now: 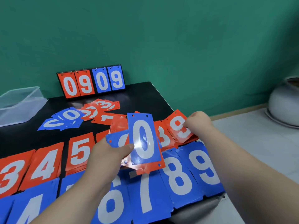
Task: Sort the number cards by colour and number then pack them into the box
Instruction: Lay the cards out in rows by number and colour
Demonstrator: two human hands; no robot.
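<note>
My left hand (106, 156) grips a fanned bunch of cards above the table, a blue 0 card (143, 138) on top and red cards beneath. My right hand (198, 121) pinches the edge of a red 9 card (179, 128) on a red pile at the right. Red piles showing 3, 4 and 5 (80, 152) lie in a row. Blue piles 6, 7, 8 (178, 177) and 9 lie in the row nearest me. Loose blue 0 cards (64, 118) and red 3 and 1 cards (103, 105) are scattered further back. The clear plastic box (19, 104) stands at the far left.
A flip scoreboard (92, 81) reading 0909 stands at the back of the black table (142, 96), against a green wall. To the right is a white counter with a white pot (284, 102). The table's right edge runs close to the blue 9 pile.
</note>
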